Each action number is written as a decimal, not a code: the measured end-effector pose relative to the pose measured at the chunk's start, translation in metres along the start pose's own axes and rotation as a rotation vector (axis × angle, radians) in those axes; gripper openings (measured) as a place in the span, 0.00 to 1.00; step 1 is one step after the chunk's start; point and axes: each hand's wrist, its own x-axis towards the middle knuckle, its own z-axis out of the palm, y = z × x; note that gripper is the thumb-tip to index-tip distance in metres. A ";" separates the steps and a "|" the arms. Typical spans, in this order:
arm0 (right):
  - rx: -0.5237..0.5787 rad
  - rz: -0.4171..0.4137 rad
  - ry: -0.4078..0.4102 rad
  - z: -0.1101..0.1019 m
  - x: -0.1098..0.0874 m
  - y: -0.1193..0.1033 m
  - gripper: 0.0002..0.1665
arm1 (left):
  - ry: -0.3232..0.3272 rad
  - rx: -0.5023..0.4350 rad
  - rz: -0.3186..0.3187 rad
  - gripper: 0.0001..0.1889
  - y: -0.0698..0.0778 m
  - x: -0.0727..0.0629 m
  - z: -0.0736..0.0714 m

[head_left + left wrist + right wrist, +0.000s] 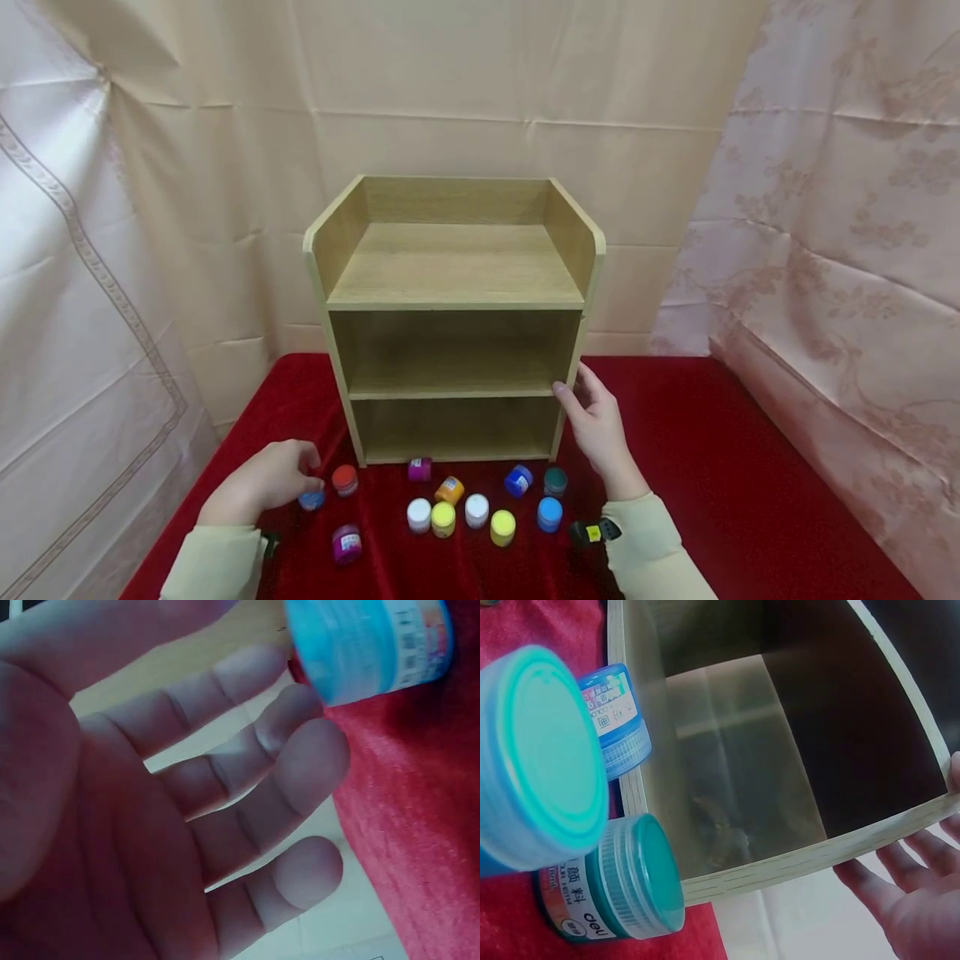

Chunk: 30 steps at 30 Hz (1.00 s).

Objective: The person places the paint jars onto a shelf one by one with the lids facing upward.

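A light wooden shelf unit (457, 304) stands upright on a red cloth. My right hand (598, 425) holds its right side panel, thumb at the front edge and fingers along the outside; the right wrist view shows fingertips (866, 881) against that panel. My left hand (266, 483) hovers over a blue paint jar (311, 500) at the left, its fingers loosely bent. In the left wrist view this jar (367, 649) lies just beyond the fingertips, with no grip on it visible. A red paint jar (345, 480) and a purple one (347, 544) are near that hand.
Several more paint jars lie or stand before the shelf unit: white (419, 515), yellow (502, 527), orange (450, 490), dark blue (518, 481), light blue (550, 514) and green (555, 482). Curtains (480, 92) hang behind and at both sides of the red cloth (720, 483).
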 end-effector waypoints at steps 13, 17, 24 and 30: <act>0.002 -0.016 0.011 0.001 -0.001 0.003 0.30 | -0.013 -0.017 -0.053 0.09 0.000 0.000 0.010; 0.004 -0.015 0.013 0.001 0.000 0.002 0.30 | -0.015 -0.016 -0.078 0.10 0.000 0.001 0.010; 0.001 -0.011 0.010 0.001 0.000 0.002 0.30 | -0.017 0.010 -0.047 0.10 0.002 0.001 0.009; 0.005 -0.005 0.008 0.000 0.000 0.002 0.30 | -0.041 -0.004 -0.047 0.11 0.005 -0.001 0.007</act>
